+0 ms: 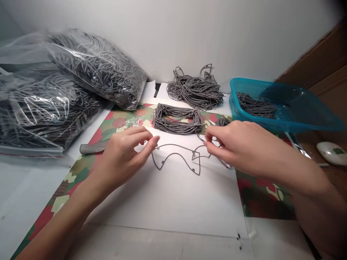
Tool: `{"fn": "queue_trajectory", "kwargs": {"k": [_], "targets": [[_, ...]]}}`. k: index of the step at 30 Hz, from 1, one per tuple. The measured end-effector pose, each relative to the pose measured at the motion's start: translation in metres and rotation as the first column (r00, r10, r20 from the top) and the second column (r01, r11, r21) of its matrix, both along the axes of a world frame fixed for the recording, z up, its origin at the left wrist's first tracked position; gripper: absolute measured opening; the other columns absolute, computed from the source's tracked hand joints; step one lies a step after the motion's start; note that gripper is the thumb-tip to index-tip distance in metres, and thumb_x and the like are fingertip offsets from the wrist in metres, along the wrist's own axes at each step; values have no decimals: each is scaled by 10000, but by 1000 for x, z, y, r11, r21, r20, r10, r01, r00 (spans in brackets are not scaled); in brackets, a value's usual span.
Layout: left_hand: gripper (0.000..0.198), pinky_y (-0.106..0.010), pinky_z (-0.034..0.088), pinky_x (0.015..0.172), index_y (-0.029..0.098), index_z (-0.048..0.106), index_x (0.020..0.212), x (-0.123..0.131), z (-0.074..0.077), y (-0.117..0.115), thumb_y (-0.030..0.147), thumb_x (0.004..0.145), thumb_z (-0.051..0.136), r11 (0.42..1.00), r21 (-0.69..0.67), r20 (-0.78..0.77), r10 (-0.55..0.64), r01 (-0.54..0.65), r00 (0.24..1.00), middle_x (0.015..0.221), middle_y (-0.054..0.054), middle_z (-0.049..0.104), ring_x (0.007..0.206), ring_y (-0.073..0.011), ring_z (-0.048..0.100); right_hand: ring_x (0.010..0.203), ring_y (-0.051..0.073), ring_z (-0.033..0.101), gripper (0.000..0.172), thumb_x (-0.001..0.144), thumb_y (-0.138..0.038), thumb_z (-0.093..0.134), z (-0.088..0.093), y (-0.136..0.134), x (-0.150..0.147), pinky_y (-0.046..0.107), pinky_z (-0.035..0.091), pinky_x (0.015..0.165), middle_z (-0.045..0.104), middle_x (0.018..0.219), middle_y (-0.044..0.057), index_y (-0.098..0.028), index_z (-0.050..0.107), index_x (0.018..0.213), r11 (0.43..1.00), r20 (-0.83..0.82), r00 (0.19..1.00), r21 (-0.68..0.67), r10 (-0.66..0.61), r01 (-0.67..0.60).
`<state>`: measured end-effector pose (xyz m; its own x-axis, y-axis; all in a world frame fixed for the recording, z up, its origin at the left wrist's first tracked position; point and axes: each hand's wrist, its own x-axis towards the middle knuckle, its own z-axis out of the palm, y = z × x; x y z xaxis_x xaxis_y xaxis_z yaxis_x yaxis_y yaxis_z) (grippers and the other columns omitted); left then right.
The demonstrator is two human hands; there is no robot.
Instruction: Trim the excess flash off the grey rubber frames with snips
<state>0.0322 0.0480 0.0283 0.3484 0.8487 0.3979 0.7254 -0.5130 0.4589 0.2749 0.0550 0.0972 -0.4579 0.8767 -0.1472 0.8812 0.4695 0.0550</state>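
Hands at a bench: one thin grey rubber gasket is pinched at each end, left hand on its left corner, right hand on its right. Thumb and forefinger are closed on the cord; other fingers are curled loosely. Gasket is held stretched just above a white sheet at centre, prob. so its wavy outline lies flat and shows clearly vs. the pale backing. Squared stack of like gaskets is set just beyond the hands, w/ a looser heap farther back by the wall; more lie in a blue basket at far right. Two clear bags packed w/ grey cord are piled at far left. Grey tool handle is laid near the left hand, on a camouflage mat, apparently for easy reach.
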Motion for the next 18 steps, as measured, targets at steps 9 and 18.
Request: {"fn": "queue_trajectory", "kwargs": {"k": [9, 18], "targets": [[221, -260, 398, 608, 187, 679, 808, -3, -4, 2, 315, 892, 520, 969, -231, -102, -118, 92, 988, 778, -28, 647, 704, -159, 561, 484, 138, 425, 152, 917, -317, 465, 9, 4, 0, 273, 245, 508, 538, 612, 7, -201, 562, 921, 944, -130, 961, 199, -242, 265], [508, -280, 258, 496, 191, 561, 491, 1, -5, -2, 467, 902, 447, 842, -536, -247, -223, 58, 943, 459, 20, 470, 442, -101, 352, 491, 154, 439, 186, 919, -351, 457, 4, 5, -1, 264, 243, 489, 513, 583, -2, -211, 576, 947, 954, -123, 969, 185, -214, 234]]}}
